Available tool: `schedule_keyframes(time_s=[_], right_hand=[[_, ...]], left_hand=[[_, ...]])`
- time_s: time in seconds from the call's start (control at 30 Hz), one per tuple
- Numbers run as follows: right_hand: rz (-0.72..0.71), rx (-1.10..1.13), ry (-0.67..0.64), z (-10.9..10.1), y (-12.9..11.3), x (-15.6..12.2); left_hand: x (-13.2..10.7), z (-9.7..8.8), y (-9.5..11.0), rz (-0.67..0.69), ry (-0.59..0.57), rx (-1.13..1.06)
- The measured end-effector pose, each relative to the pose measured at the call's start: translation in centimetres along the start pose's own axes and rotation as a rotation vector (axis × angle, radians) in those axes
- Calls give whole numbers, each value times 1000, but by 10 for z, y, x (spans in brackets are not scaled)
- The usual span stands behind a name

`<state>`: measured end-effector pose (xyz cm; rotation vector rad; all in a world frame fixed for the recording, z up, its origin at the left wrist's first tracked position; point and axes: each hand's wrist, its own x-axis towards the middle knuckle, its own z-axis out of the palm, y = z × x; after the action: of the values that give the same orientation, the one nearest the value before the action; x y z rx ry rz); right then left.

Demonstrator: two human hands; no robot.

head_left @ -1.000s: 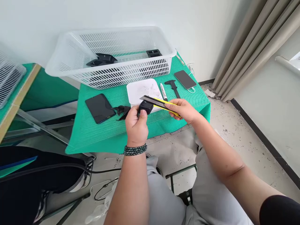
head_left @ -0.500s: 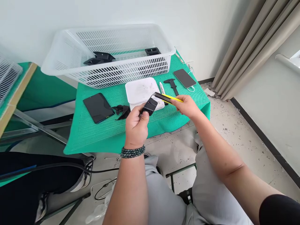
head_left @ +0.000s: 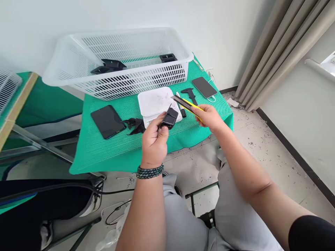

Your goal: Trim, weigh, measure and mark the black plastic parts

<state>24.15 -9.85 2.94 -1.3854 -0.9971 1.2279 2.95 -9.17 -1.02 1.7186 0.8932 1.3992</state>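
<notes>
My left hand (head_left: 155,141) is closed around a black plastic part (head_left: 170,118), holding it above the front of the table. A thin black sliver sticks up from the part's upper edge. In my right hand (head_left: 208,116) is a yellow and black utility knife (head_left: 187,105), its blade out and pointing left. The blade tip is apart from the plastic part, a little above and to its right. Behind the hands lies a white digital scale (head_left: 154,101), with small dark specks on its top. A marker (head_left: 182,111) lies beside it, partly hidden by the knife.
A white plastic basket (head_left: 125,79) with several black parts stands at the back. On the green cloth (head_left: 104,153) lie a dark tablet (head_left: 108,121), a black glove-like cloth (head_left: 136,126), black calipers (head_left: 190,94) and a phone (head_left: 204,87) with a cable. Another person's dark-clothed leg (head_left: 60,198) is at left.
The knife blade has come away from the black part, with a sliver now standing up at the part's edge. My left hand has moved slightly right and tilted the part.
</notes>
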Motion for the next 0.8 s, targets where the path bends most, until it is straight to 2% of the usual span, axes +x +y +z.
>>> schedule_keyframes(time_s=[0.13,0.27,0.4,0.57,0.7,0.8], right_hand=[[33,304,-135,18,7,-5],[29,403,-176,30,14,-7],[-26,314,-206,29,14,-8],[-94,130,-251,29,10,-11],[-150,-1,-177,25,8,-11],[-214,-80,-199,17,3,-12]], left_hand=[[-2,11,2,9,-70,-14],[-5,22,2,2,-104,-73],[-7,27,1,-66,-80,-142],[-5,29,-3,-222,75,-40],[-1,27,-5,-232,176,23],[3,23,-5,-258,195,19]])
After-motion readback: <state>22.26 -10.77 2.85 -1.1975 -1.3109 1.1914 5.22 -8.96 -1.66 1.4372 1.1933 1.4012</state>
